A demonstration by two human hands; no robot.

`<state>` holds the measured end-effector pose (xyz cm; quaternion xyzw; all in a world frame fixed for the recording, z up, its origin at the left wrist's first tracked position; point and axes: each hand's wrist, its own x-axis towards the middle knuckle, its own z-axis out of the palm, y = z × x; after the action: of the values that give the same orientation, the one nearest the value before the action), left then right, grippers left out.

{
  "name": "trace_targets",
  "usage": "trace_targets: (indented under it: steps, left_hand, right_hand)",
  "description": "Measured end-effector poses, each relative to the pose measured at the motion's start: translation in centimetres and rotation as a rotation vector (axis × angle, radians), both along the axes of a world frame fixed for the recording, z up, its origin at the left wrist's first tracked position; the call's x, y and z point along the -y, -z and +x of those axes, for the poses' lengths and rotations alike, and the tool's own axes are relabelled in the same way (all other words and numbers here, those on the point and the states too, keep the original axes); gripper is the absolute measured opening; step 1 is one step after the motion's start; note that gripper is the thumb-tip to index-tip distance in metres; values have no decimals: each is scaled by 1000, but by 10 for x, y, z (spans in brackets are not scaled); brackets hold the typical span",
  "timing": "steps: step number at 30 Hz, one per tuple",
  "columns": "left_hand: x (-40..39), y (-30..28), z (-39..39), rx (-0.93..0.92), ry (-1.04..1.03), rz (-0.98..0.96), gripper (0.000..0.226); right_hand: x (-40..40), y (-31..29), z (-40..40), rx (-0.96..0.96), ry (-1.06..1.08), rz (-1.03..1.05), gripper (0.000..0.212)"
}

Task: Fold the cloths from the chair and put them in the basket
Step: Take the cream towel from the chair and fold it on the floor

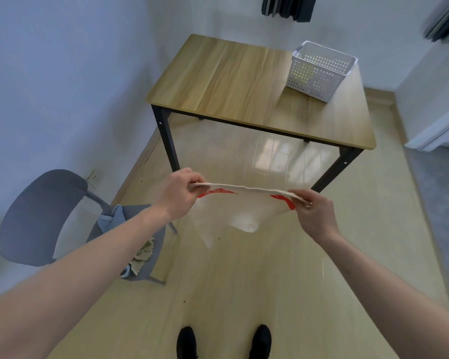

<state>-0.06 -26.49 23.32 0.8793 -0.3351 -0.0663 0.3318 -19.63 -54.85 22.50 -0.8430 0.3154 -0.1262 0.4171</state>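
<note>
our two black shoes (224, 342) stand on the pale wooden floor (244, 294); both forearms reach forward; our left hand (180, 193) and right hand (312, 211) each pinch an upper corner of the cream cloth with red print (233, 211), fingers curled over its edge; the red lettering is too blurred to read; its top edge runs left to right, the rest hanging down; more crumpled cloths (138, 244) lie on the grey chair (42, 216); the white perforated plastic basket (319, 71) sits on the wooden table (231, 81).

A plain room at home (wooden table (244, 81), grey chair (36, 216), curtains (288, 7)).
</note>
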Motion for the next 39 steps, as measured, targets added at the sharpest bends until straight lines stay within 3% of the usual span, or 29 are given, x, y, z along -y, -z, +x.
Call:
trace_targets:
  steps: [4,8,16,20,23,27,33,36,39]
  left_hand:
    - [-9,47,-11,-83,42,71,17]
    - [-10,131,-25,-193,50,196,22]
    - [-3,398,-56,-387,198,473,25]
    - [-6,539,-69,-531,274,627,43]
    - [-10,603,-69,-627,308,709,48]
    - [-4,692,-61,-564,398,769,45]
    - [26,764,-29,-533,421,762,39]
    - [41,789,-13,-497,364,700,22]
    - [47,806,-2,-422,275,548,28]
  right_hand:
    - [-7,46,-17,-133,-26,13,21]
    - [-6,123,-25,-289,-66,43,27]
    - [4,357,-47,-502,-233,151,32]
    - [7,494,-63,-700,-331,203,37]
    - [15,564,-71,-844,-410,198,25]
    - [23,659,-63,-922,-500,209,23]
    - [44,747,-33,-922,-534,159,31]
    - [55,778,-15,-846,-513,99,29]
    - [65,798,2,-777,-499,16,28]
